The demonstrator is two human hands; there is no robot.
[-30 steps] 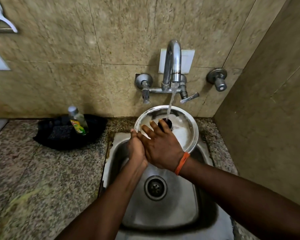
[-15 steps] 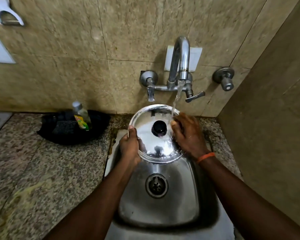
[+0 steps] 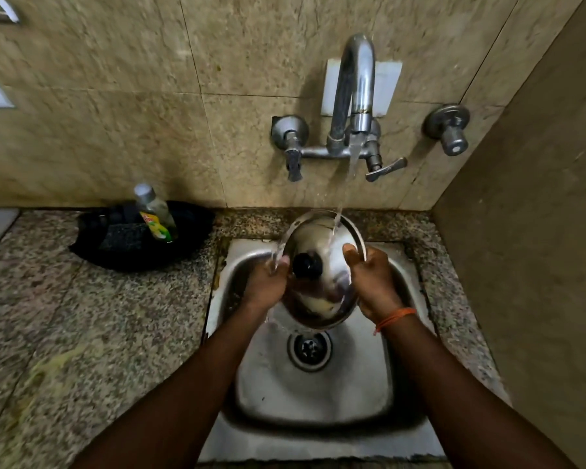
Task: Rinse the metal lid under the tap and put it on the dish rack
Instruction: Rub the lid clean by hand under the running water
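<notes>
**Desk:** What could go wrong in this shot?

**Photographer:** The round, shiny steel lid with a black knob (image 3: 318,269) is wet and held only by its rim, so it looks liable to slip and drop into the square stainless-steel sink (image 3: 318,394) below. Water from the curved chrome wall tap (image 3: 354,96) strikes the tilted dome near its upper right edge; held at that angle, it could throw spray over the speckled granite surface (image 3: 92,333). No dish rack is in view, so the carry there would be made with dripping hands.

**Desk:** And the hands?

**Photographer:** Both forearms reach forward over the basin. The left hand (image 3: 266,286) is closed on the lid's left rim, thumb on top. The right hand (image 3: 372,282), an orange thread band (image 3: 391,319) at its wrist, is wrapped around the right rim, thumb pressed on the dome. The lid is held above the drain, knob side up and facing the camera, its far edge raised toward the tap.

**Desk:** Anything else?

**Photographer:** A clear bottle with a yellow label (image 3: 154,211) stands in a black tray (image 3: 190,238) to the left.
</notes>
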